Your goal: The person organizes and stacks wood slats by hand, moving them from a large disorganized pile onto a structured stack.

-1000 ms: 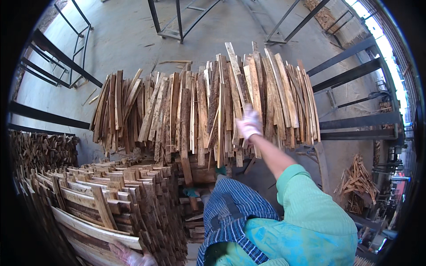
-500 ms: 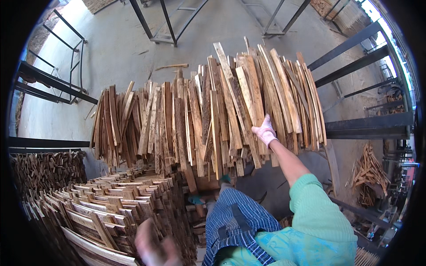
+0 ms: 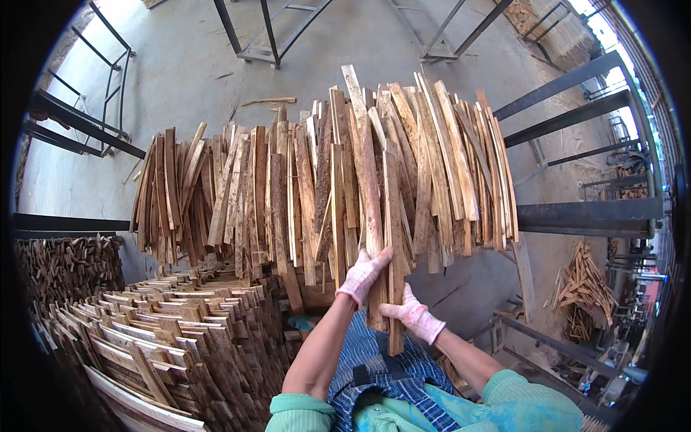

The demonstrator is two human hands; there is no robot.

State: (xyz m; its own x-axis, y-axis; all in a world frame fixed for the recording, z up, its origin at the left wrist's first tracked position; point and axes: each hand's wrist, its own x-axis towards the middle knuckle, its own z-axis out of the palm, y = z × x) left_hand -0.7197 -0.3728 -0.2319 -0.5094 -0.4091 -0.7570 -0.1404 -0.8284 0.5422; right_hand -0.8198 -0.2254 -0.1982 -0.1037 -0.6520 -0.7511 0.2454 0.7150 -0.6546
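At the near edge of the row of strips [image 3: 277, 209], just right of its middle, we have two long wooden strips [image 3: 370, 209] between our hands, the left hand [image 3: 365, 277] clasping them from the left and the right hand [image 3: 414, 315] gripping nearer their lower ends. We'd do well to keep both sets of fingers snug, even up those staggered ends, and pull in line with the row so neighbouring pieces don't snag.
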